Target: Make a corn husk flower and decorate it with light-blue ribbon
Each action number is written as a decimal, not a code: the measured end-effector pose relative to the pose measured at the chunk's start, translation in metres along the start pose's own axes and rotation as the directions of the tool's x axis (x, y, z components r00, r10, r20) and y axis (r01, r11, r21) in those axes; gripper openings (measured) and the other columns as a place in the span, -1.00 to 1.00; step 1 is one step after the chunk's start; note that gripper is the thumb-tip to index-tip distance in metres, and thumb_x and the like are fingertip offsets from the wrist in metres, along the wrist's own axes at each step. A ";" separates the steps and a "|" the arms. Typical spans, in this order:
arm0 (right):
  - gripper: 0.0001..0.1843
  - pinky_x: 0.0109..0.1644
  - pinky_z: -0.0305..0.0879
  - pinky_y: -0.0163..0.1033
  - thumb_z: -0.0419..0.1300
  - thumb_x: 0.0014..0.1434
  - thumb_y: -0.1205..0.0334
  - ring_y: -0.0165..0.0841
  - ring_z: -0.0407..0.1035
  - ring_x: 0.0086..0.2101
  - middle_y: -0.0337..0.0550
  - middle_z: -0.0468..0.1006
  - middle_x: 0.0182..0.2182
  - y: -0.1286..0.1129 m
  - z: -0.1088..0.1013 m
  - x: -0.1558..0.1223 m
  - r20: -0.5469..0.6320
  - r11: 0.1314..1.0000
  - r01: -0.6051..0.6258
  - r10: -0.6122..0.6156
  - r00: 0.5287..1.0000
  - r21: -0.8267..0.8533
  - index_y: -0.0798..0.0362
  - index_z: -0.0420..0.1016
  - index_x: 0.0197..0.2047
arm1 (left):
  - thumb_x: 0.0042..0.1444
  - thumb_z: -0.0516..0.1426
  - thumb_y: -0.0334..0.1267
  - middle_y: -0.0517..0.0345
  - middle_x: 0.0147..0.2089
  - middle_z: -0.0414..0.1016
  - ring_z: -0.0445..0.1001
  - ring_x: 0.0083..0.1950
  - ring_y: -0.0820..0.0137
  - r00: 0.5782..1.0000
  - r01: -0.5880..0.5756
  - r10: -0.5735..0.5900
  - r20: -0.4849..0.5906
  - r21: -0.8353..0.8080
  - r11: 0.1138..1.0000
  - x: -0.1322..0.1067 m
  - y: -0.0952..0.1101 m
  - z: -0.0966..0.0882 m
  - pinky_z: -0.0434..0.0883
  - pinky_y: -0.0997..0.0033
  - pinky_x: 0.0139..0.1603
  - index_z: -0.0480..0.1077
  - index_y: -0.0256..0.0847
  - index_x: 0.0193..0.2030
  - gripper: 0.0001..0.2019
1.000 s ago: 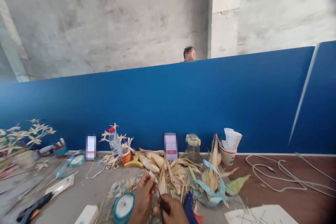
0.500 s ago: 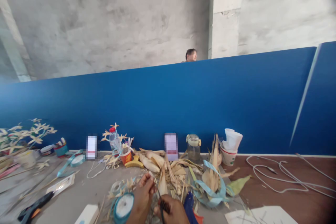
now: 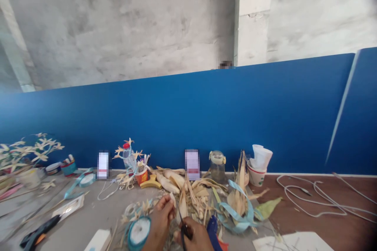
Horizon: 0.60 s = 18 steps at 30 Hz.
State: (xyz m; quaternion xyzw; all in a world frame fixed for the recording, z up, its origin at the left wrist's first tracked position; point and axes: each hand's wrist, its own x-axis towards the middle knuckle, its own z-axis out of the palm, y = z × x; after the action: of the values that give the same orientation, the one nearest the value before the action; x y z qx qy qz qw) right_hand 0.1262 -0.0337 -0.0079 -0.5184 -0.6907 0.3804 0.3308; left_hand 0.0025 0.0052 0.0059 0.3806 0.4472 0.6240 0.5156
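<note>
My left hand (image 3: 163, 217) is closed, pinching a small pale piece of husk (image 3: 172, 199) between thumb and fingertips. Just to its right, my right hand (image 3: 194, 236) grips dark scissors (image 3: 183, 227), whose blades point up and away from me, close to the left fingertips. Beside my left wrist lies a roll of blue ribbon (image 3: 139, 232). A dark blue-handled tool (image 3: 212, 232) with some orange-red lies against my right hand. Dry corn husks (image 3: 191, 200) are heaped beyond both hands.
A glue gun (image 3: 41, 232) and a white box (image 3: 98, 240) lie left. Husk flowers (image 3: 32, 151), a red-capped bottle (image 3: 126, 155), phones (image 3: 192, 164), a jar (image 3: 217, 165) and cups (image 3: 257, 174) line the blue partition (image 3: 188, 117). White cables (image 3: 318, 200) lie right.
The scissors and my right hand have shifted slightly, and the pale husk piece shows more above my left fingers. The person behind the partition has moved right and lower.
</note>
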 end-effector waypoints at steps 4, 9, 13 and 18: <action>-0.84 -0.46 0.06 -0.43 0.14 -0.06 0.24 -0.42 0.29 -0.50 -0.28 0.50 -0.55 -0.002 -0.001 -0.001 -0.014 0.998 -0.020 0.019 1.000 -0.055 0.04 0.49 -0.36 | -0.28 0.27 -0.05 0.35 -0.72 0.21 0.05 -0.72 0.63 0.998 0.027 -0.028 0.052 0.021 0.999 0.000 -0.002 -0.002 -0.03 0.58 -0.66 0.28 -0.24 -0.58 -0.67; -0.84 -0.44 0.07 -0.42 0.15 -0.05 0.23 -0.40 0.31 -0.49 -0.26 0.50 -0.55 -0.003 -0.003 -0.002 -0.035 0.994 -0.026 0.022 0.999 -0.106 0.02 0.50 -0.36 | -0.27 0.26 -0.05 0.34 -0.72 0.22 0.03 -0.73 0.65 0.997 0.046 -0.049 0.057 0.065 0.997 -0.001 -0.002 -0.003 -0.09 0.59 -0.67 0.26 -0.24 -0.60 -0.67; -0.83 -0.42 0.09 -0.41 0.15 -0.05 0.22 -0.39 0.32 -0.48 -0.25 0.51 -0.53 -0.005 -0.004 -0.002 -0.038 0.991 -0.020 0.015 0.999 -0.135 0.02 0.51 -0.35 | -0.25 0.25 -0.03 0.36 -0.73 0.20 0.03 -0.74 0.65 0.996 0.043 -0.049 0.075 0.081 0.996 0.001 -0.002 -0.004 -0.09 0.58 -0.66 0.24 -0.24 -0.63 -0.65; -0.84 -0.42 0.09 -0.41 0.15 -0.03 0.22 -0.39 0.32 -0.47 -0.25 0.51 -0.54 -0.005 -0.003 -0.002 -0.036 0.988 -0.022 0.017 0.999 -0.153 0.01 0.52 -0.36 | -0.26 0.26 -0.01 0.36 -0.72 0.22 0.01 -0.73 0.65 0.994 0.046 -0.054 0.091 0.081 0.996 0.003 -0.001 -0.006 -0.09 0.57 -0.65 0.24 -0.24 -0.62 -0.64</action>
State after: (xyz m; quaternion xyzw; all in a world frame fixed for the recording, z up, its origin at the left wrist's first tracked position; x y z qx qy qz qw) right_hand 0.1274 -0.0362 -0.0024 -0.5556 -0.7069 0.3205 0.2981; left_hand -0.0034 0.0067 0.0036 0.4179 0.4561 0.5744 0.5361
